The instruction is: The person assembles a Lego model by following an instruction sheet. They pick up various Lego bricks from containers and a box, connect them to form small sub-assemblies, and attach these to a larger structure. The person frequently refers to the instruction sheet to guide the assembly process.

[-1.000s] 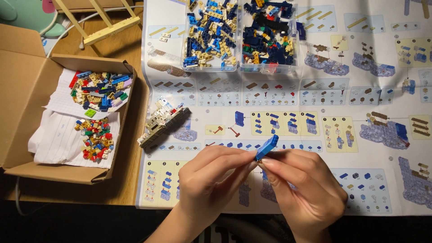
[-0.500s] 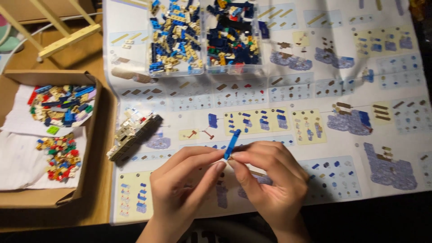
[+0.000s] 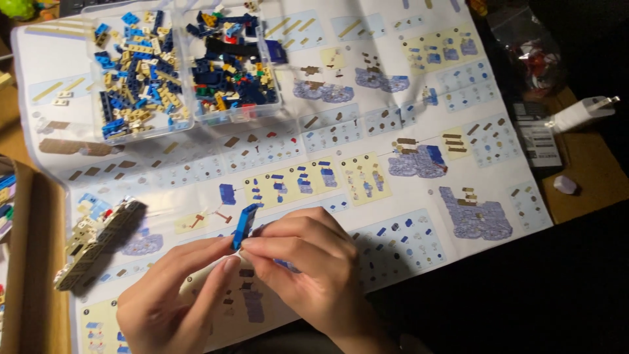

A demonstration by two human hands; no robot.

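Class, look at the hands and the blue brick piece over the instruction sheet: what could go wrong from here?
1. The blue piece is pinched only at its lower end between the left hand and right hand; it might slip and drop.
2. Both hands cover part of the instruction sheet, so a step may be misread.
3. The half-built model lies close to the left hand and might get knocked.

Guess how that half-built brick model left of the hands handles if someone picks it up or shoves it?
The half-built brick model is long and narrow, made of many small tan and dark pieces, so lifted by one end it may well snap apart. It is probably light for its size. It lies flat on the instruction sheet, so a push likely slides it rather than tips it.
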